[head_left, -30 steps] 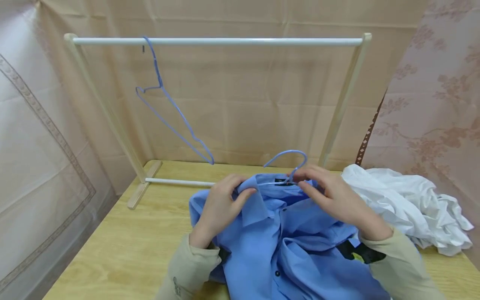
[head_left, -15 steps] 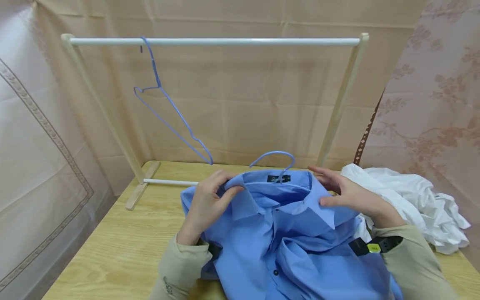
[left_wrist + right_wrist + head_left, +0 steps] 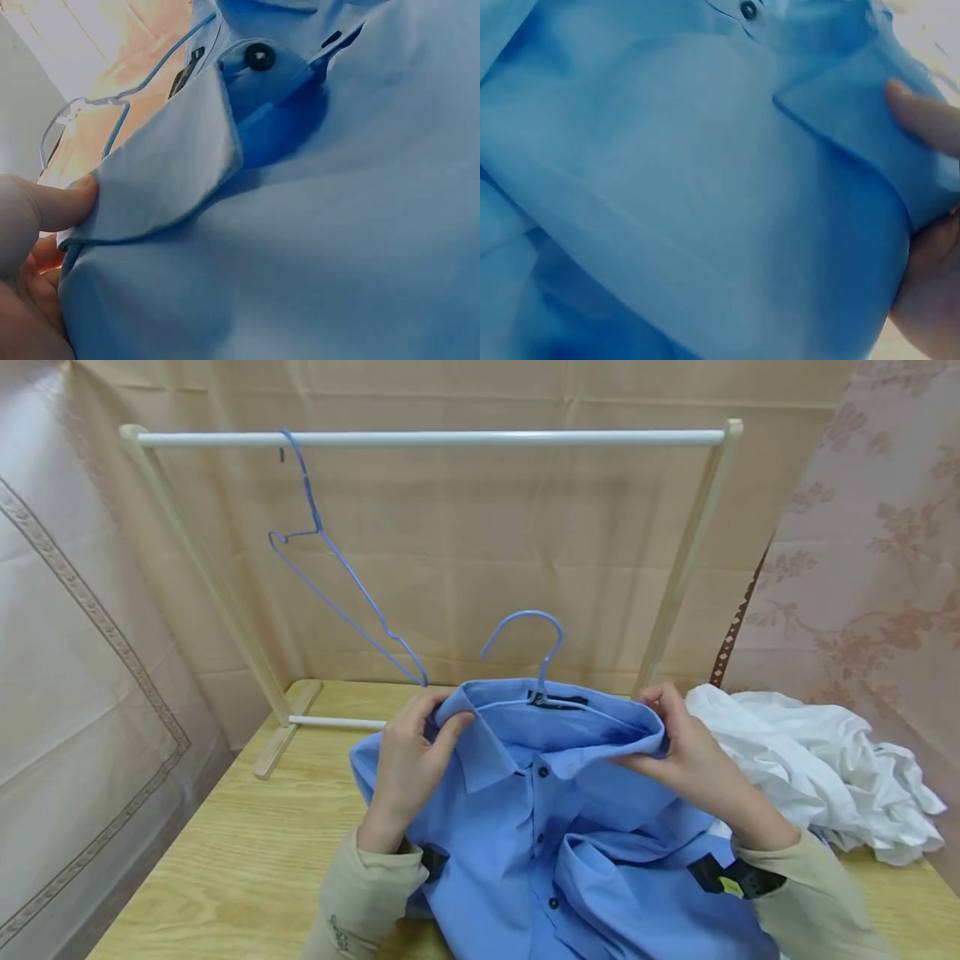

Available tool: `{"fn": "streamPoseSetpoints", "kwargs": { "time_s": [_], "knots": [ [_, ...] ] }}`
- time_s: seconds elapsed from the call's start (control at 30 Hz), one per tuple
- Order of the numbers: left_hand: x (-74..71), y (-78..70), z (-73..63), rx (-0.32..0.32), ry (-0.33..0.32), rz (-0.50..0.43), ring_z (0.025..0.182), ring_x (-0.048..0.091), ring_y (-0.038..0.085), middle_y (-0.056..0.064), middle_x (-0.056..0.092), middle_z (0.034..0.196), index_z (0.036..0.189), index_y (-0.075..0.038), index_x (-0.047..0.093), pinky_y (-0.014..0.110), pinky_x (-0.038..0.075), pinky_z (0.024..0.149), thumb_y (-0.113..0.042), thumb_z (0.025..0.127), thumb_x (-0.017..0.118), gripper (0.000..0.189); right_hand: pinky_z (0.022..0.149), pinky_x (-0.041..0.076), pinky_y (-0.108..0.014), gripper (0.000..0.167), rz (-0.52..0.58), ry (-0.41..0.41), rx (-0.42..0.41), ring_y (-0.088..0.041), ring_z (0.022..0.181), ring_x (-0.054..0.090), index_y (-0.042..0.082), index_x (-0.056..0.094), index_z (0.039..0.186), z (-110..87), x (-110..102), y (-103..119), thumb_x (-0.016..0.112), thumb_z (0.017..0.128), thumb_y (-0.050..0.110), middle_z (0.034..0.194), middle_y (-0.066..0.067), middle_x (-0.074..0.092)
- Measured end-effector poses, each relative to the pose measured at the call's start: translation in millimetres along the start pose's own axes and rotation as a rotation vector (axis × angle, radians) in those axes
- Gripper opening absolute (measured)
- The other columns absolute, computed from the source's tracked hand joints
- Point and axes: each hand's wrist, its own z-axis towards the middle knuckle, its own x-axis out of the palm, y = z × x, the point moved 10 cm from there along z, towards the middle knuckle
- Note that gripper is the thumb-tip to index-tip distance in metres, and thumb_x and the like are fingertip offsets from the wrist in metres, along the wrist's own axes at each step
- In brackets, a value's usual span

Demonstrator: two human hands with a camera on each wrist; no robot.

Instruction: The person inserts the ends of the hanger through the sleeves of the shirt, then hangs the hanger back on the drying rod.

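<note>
A blue button-front shirt [image 3: 480, 827] is held up over the table, its collar spread wide. Inside it sits a blue wire hanger [image 3: 551, 660], whose hook rises from the neck opening in front of a black label [image 3: 566, 702]. My left hand [image 3: 412, 752] pinches the collar's left side, thumb in front and fingers behind; the left wrist view shows the thumb [image 3: 64, 204] on the collar flap. On the other side my right hand [image 3: 693, 756] grips the collar's right side. In the right wrist view its thumb [image 3: 922, 112] presses on the collar. Dark buttons run down the shirt front.
Behind stands a clothes rack with a white rail [image 3: 450, 438] and pale wooden posts. A second blue hanger [image 3: 352, 577] hangs bare at its left. White crumpled cloth [image 3: 810, 768] lies on the wooden table [image 3: 225, 852] at the right.
My right hand left the hanger's neck, moved out to the right side of the collar and took hold of it. The collar opened wider, and the hanger hook rose and shifted left.
</note>
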Motion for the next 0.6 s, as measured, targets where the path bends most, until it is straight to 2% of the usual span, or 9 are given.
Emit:
{"fn": "streamPoseSetpoints", "kwargs": {
  "time_s": [0.07, 0.17, 0.3, 0.37, 0.43, 0.5, 0.6],
  "knots": [
    [-0.8, -0.9, 0.1, -0.001, -0.013, -0.004, 0.078, 0.057, 0.009, 0.001, 0.064, 0.091, 0.099, -0.009, 0.064, 0.023, 0.045, 0.064, -0.017, 0.083, 0.066, 0.018, 0.071, 0.043, -0.017, 0.059, -0.116, -0.032, -0.039, -0.009, 0.081, 0.055, -0.001, 0.039, 0.106, 0.0, 1, 9, 0.079, 0.063, -0.002, 0.091, -0.005, 0.056],
    [-0.5, -4.5, 0.0, 0.024, -0.016, -0.009, 0.081, 0.058, 0.010, 0.002, 0.064, 0.093, 0.101, -0.009, 0.063, 0.025, 0.046, 0.066, -0.015, 0.083, 0.066, 0.020, 0.077, 0.046, -0.030, 0.066, -0.276, -0.026, -0.121, -0.020, 0.090, 0.058, -0.002, 0.039, 0.117, -1.0, 10, 22, 0.080, 0.065, 0.006, 0.102, -0.012, 0.058],
    [2.7, -5.7, -0.3, 0.043, 0.006, -0.020, 0.085, 0.059, 0.010, 0.002, 0.064, 0.095, 0.103, -0.009, 0.063, 0.025, 0.047, 0.069, -0.015, 0.082, 0.067, 0.022, 0.090, 0.037, -0.042, 0.079, -0.400, 0.049, -0.227, -0.029, 0.110, 0.047, -0.001, 0.028, 0.135, -3.8, 28, 34, 0.072, 0.074, 0.023, 0.124, -0.017, 0.047],
    [3.7, -3.8, -0.2, 0.037, 0.014, -0.027, 0.085, 0.058, 0.010, 0.002, 0.064, 0.095, 0.103, -0.008, 0.063, 0.024, 0.047, 0.069, -0.015, 0.083, 0.066, 0.022, 0.094, 0.029, -0.045, 0.077, -0.401, 0.083, -0.258, -0.031, 0.115, 0.040, -0.002, 0.021, 0.139, -6.4, 33, 38, 0.062, 0.078, 0.023, 0.129, -0.019, 0.040],
    [3.8, -2.0, -0.1, 0.032, 0.018, -0.032, 0.086, 0.058, 0.010, 0.003, 0.063, 0.095, 0.103, -0.008, 0.063, 0.024, 0.047, 0.070, -0.014, 0.082, 0.066, 0.021, 0.095, 0.024, -0.047, 0.076, -0.369, 0.124, -0.240, -0.031, 0.119, 0.032, 0.000, 0.015, 0.142, -9.1, 36, 37, 0.054, 0.080, 0.016, 0.135, -0.018, 0.032],
    [3.3, -0.7, 0.1, 0.033, 0.021, -0.037, 0.086, 0.058, 0.011, 0.003, 0.063, 0.095, 0.102, -0.007, 0.063, 0.024, 0.047, 0.071, -0.013, 0.082, 0.066, 0.021, 0.094, 0.024, -0.046, 0.069, -0.321, 0.145, -0.199, -0.029, 0.119, 0.029, 0.003, 0.013, 0.144, -11.5, 35, 33, 0.048, 0.085, 0.008, 0.138, -0.016, 0.030],
    [3.7, 0.0, 0.1, 0.043, 0.039, -0.047, 0.087, 0.058, 0.011, 0.003, 0.063, 0.096, 0.102, -0.007, 0.063, 0.024, 0.047, 0.073, -0.011, 0.082, 0.066, 0.021, 0.088, 0.031, -0.038, 0.059, -0.283, 0.129, -0.109, -0.021, 0.110, 0.035, 0.009, 0.019, 0.145, -11.6, 29, 25, 0.044, 0.092, 0.005, 0.133, -0.010, 0.039]
  ]
}}
